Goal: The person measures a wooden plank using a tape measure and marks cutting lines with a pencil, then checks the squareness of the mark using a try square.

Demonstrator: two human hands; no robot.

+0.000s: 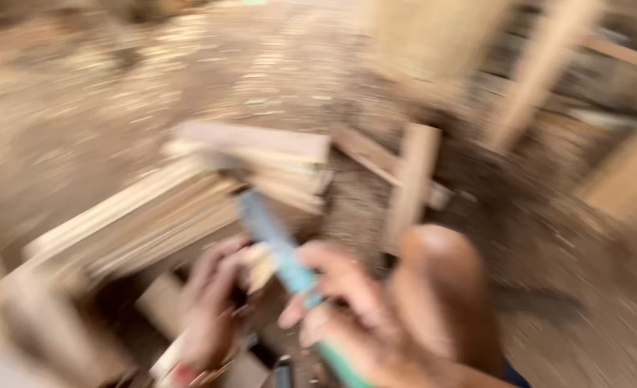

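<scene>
Now we grip a long blue tool (275, 241) tight in our right hand (354, 309), and our left hand (214, 309) pinches a small wood piece (261, 264)

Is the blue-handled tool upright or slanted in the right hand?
Slanted: the blue-handled tool runs diagonally up-left from the right hand. Blur hides its tip.

tool: light blue-green handle (282, 251), long and slim, tilted up to the left, gripped in the right hand (347, 309)
wood piece: small pale block (259, 264), probably pinched in the left hand (214, 305); blurred
</scene>
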